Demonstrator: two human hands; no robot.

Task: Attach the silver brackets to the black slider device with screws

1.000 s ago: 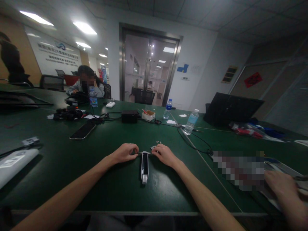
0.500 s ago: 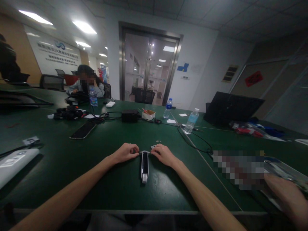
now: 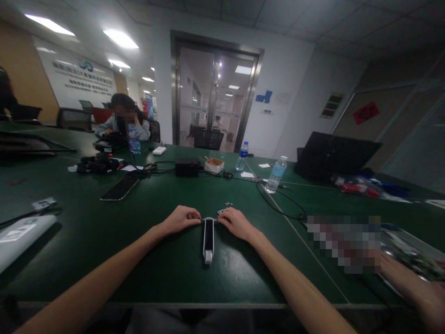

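A narrow white and black device [image 3: 208, 240] lies lengthwise on the green table [image 3: 167, 264] straight ahead of me. My left hand [image 3: 181, 219] rests at the left of its far end, fingers curled and pinched on something I cannot make out. My right hand [image 3: 235, 222] sits at the right of the same end, fingers closed against a thin metal piece there. A few small metal parts [image 3: 225, 205] lie just beyond my right hand.
A phone [image 3: 120, 188] lies to the far left. Cables, a black adapter [image 3: 187, 167], a small box [image 3: 214, 165] and two water bottles [image 3: 276, 174] stand further back. A laptop [image 3: 333, 157] is at right. Another person's hand [image 3: 413, 283] is at lower right; someone sits at the far left.
My hands and the device stay almost where they were. The other person's hand at the lower right has drifted down and to the right.
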